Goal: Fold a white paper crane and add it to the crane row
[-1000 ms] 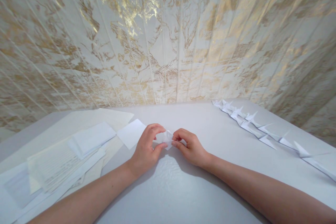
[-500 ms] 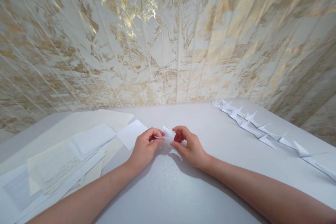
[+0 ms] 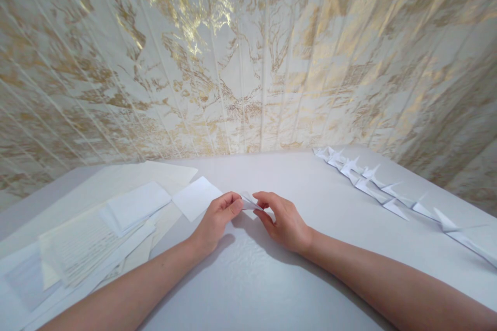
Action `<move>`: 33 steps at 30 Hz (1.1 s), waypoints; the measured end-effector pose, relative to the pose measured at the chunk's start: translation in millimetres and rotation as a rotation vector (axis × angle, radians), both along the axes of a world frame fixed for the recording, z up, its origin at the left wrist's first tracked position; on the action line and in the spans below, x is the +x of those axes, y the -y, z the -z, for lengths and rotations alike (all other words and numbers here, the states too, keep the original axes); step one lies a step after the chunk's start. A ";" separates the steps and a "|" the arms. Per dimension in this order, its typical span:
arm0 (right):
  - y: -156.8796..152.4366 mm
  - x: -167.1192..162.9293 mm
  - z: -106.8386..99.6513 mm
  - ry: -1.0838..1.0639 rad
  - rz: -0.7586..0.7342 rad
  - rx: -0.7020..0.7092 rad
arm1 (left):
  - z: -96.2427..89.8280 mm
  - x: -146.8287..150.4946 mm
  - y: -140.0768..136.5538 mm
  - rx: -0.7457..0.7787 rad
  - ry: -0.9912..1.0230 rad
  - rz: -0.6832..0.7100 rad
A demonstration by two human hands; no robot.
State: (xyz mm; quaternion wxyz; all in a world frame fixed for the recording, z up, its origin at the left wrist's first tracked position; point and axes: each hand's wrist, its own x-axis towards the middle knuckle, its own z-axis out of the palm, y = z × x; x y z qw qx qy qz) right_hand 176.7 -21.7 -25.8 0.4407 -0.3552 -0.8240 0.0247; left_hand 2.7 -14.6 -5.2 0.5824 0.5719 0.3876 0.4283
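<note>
Over the middle of the table, my left hand (image 3: 220,219) pinches a small white folded paper (image 3: 248,200) between thumb and fingers. Its pointed end reaches to my right hand (image 3: 285,221), whose thumb and fingertips are closed around that tip. Part of the paper is hidden behind the fingers. A square white sheet (image 3: 196,197) lies flat just beyond my left hand. To the right, several white folded paper cranes (image 3: 365,186) stand in slanting rows.
On the left of the white table (image 3: 248,284) lies an overlapping pile of papers: a stack of blank white sheets (image 3: 135,207), sheets with lines of writing (image 3: 85,251) and a large cream sheet (image 3: 171,170). A white and gold patterned curtain (image 3: 240,62) rises behind the table's far edge.
The folded paper has turned from an upright, spread shape to a flatter one pointing right. My left fingers have closed more over it, and my right fingers have shifted to its tip.
</note>
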 end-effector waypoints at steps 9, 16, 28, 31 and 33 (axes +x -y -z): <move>-1.1 3.2 -6.2 0.182 -0.038 0.152 | 2.0 2.1 -2.7 -0.053 -0.043 -0.106; 1.6 1.2 -8.8 0.108 -0.045 0.027 | -5.8 4.4 0.8 0.021 -0.089 -0.153; -0.7 2.3 -4.7 0.044 -0.042 -0.034 | -15.8 1.1 0.6 -0.060 -0.046 -0.068; -0.6 2.2 -4.4 0.059 -0.048 -0.028 | -18.2 1.3 1.1 -0.065 -0.043 -0.069; -1.1 1.7 -4.1 0.059 -0.047 -0.029 | -16.7 1.3 0.2 -0.063 -0.061 -0.097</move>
